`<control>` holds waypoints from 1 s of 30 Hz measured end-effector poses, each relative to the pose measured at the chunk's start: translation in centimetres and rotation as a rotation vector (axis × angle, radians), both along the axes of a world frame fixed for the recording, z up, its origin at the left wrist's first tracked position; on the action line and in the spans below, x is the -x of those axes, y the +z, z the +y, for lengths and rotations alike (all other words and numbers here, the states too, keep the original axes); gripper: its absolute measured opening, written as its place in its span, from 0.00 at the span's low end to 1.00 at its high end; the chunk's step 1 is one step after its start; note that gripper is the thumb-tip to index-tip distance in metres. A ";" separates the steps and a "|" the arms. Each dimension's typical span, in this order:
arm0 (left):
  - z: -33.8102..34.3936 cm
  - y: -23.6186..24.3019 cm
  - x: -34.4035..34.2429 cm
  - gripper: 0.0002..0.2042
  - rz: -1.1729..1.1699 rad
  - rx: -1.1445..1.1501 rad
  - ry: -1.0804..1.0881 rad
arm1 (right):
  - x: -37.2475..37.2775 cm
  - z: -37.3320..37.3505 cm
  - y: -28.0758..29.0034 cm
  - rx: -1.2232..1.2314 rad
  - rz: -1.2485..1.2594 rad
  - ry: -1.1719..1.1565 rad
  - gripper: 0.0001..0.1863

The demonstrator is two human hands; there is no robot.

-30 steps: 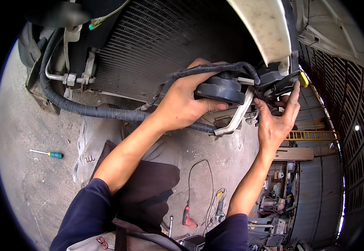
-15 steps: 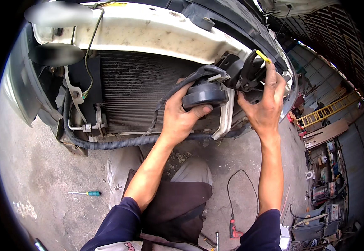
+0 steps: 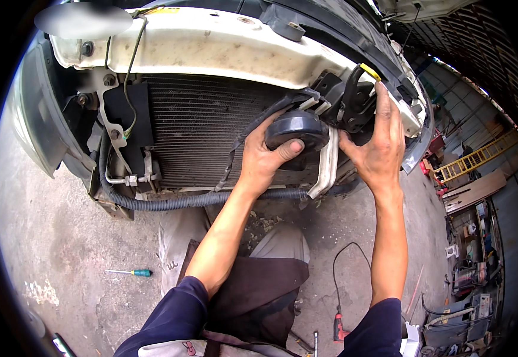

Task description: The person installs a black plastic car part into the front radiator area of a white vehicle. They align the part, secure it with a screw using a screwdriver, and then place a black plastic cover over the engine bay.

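My left hand grips a round black car horn, thumb across its near face and fingers behind it. The horn sits in front of the condenser, beside a pale upright metal bracket. A taped wiring harness runs behind that hand toward the horn's top. To the right, my right hand is closed around a black hood latch. Its thumb lies at the latch's lower side, and its index finger reaches up to the yellow-tipped lever. The fingertips behind both parts are hidden.
A white crossmember spans above the condenser; a corrugated hose runs below. On the concrete floor lie a green-handled screwdriver and a red corded tool. A yellow ladder and stacked parts stand at right.
The view has shifted slightly, moving the scene a little right. The horn has turned a bit in my left hand and sits closer to the bracket. My right hand stays on the latch.
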State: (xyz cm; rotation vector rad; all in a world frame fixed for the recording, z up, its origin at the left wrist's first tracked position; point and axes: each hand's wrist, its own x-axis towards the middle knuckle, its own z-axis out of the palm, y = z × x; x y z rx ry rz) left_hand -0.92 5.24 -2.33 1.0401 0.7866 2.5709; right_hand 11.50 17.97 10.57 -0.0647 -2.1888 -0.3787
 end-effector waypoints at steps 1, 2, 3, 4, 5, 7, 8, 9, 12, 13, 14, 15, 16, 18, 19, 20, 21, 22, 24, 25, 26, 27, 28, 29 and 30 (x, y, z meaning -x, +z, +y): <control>0.1 0.0 -0.1 0.36 -0.012 -0.019 -0.010 | 0.0 0.1 0.0 0.003 -0.003 0.008 0.57; 0.1 0.1 -0.1 0.35 -0.020 -0.027 -0.030 | 0.0 0.2 -0.1 0.005 -0.005 0.015 0.57; 0.1 0.2 -0.2 0.33 -0.028 -0.035 -0.052 | 0.1 0.3 -0.1 0.003 -0.001 0.016 0.57; 0.0 0.2 -0.2 0.32 -0.035 -0.042 -0.074 | 0.1 0.3 -0.1 0.001 0.004 0.016 0.56; 0.1 0.1 -0.2 0.31 -0.045 -0.043 -0.106 | 0.1 0.3 -0.1 0.000 0.010 0.014 0.56; 0.3 -0.2 0.0 0.28 -0.065 -0.044 -0.166 | 0.1 0.4 -0.1 0.005 0.009 0.019 0.56; 0.3 -0.3 0.1 0.27 -0.084 -0.069 -0.208 | 0.2 0.3 0.0 0.007 0.009 0.024 0.56; 0.5 -0.5 0.3 0.26 -0.103 -0.094 -0.249 | 0.2 0.3 0.0 -0.009 0.021 0.029 0.55; 0.7 -0.7 0.7 0.27 -0.120 -0.129 -0.323 | 0.2 0.1 0.1 -0.037 0.037 0.038 0.53; 0.8 -0.7 0.7 0.28 -0.119 -0.134 -0.342 | 0.2 0.1 0.1 -0.033 0.031 0.032 0.53; 0.8 -0.6 0.6 0.30 -0.124 -0.134 -0.329 | 0.1 0.1 0.2 -0.029 0.025 0.028 0.53; 0.8 -0.4 0.4 0.32 -0.128 -0.134 -0.314 | 0.1 0.1 0.3 -0.031 0.022 0.035 0.54; 0.8 -0.2 0.3 0.34 -0.132 -0.133 -0.301 | 0.1 0.1 0.3 -0.033 0.020 0.042 0.56; 0.5 0.1 0.2 0.36 -0.129 -0.126 -0.303 | 0.1 0.1 0.3 -0.033 0.014 0.048 0.57; 0.4 0.2 0.1 0.37 -0.126 -0.124 -0.306 | 0.1 0.1 0.4 -0.034 0.012 0.045 0.57; 0.4 0.2 0.0 0.37 -0.125 -0.122 -0.301 | 0.0 0.1 0.5 -0.035 0.009 0.042 0.58; 0.4 0.1 0.0 0.36 -0.124 -0.119 -0.295 | 0.0 0.1 0.5 -0.036 0.013 0.039 0.58; 0.4 0.1 0.0 0.35 -0.126 -0.118 -0.288 | -0.1 0.1 0.5 -0.038 0.015 0.037 0.58; 0.3 0.1 0.2 0.33 -0.118 -0.107 -0.288 | 0.0 0.1 0.5 -0.046 0.015 0.041 0.58; 0.2 0.1 0.2 0.32 -0.116 -0.100 -0.289 | 0.0 0.2 0.6 -0.050 0.012 0.046 0.58; 0.2 0.2 0.1 0.31 -0.119 -0.097 -0.289 | 0.0 0.2 0.6 -0.054 0.009 0.051 0.58; 0.0 0.3 0.0 0.30 -0.121 -0.094 -0.290 | 0.0 0.3 0.6 -0.050 0.004 0.050 0.58; -0.1 0.4 -0.1 0.29 -0.122 -0.091 -0.288 | -0.1 0.4 0.5 -0.045 0.001 0.051 0.58; 0.0 0.3 -0.1 0.28 -0.129 -0.086 -0.287 | -0.1 0.4 0.5 -0.041 -0.002 0.052 0.58; 0.1 0.2 -0.2 0.27 -0.135 -0.081 -0.286 | -0.1 0.5 0.4 -0.037 0.004 0.056 0.57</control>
